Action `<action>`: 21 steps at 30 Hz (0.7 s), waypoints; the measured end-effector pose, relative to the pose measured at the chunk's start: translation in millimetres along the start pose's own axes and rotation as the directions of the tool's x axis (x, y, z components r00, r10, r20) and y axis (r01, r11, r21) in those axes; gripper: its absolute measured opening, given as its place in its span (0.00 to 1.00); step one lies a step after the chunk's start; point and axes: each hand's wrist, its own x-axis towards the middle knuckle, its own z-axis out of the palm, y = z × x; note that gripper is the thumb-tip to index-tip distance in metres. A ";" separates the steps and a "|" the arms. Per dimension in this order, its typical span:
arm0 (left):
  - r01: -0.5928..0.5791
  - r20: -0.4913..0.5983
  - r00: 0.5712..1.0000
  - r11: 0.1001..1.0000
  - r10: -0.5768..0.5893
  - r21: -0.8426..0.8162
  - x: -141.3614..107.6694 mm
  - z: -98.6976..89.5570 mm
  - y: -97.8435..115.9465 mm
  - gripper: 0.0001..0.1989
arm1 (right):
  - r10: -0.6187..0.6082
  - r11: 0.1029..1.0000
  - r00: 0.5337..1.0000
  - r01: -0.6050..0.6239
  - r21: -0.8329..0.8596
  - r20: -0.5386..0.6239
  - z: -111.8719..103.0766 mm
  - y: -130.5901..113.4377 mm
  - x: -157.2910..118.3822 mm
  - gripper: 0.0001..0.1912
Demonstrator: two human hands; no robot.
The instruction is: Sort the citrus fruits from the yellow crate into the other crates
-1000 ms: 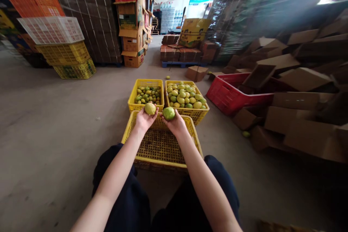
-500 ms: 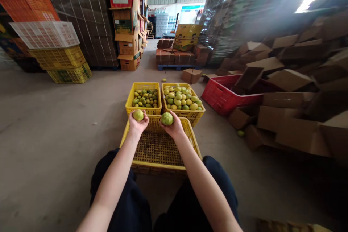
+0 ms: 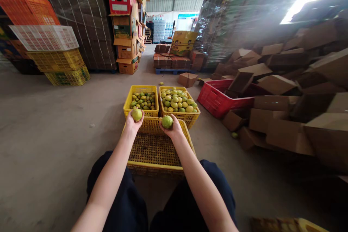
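While both arms stretch forward just below the middle of the frame, each hand cups one round fruit from beneath. The left hand (image 3: 133, 122) curls its fingers partway around a yellow-green fruit (image 3: 136, 114), pale and smooth, which sits in the palm and shows above the fingertips. The right hand (image 3: 170, 129) likewise holds a greener fruit (image 3: 167, 121), a brighter lime colour, resting on its half-closed fingers. Both fruits hang over the far rim of the near yellow crate (image 3: 156, 150), whose mesh floor lies bare beneath the wrists. Just beyond, at mid-frame, two more yellow crates stand side by side: the left crate (image 3: 141, 100) holds small, darker green fruit, the right crate (image 3: 178, 106) larger yellow and green fruit. A red crate (image 3: 217, 99) sits to the right among cardboard boxes (image 3: 285, 116), all on the concrete floor (image 3: 54, 123).
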 end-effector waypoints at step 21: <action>0.062 0.161 0.985 0.998 -0.064 0.018 -16.2 3.9 -2.3 0.03 | -0.067 0.985 0.983 0.038 0.168 0.168 8.0 -11.9 -33.1 0.03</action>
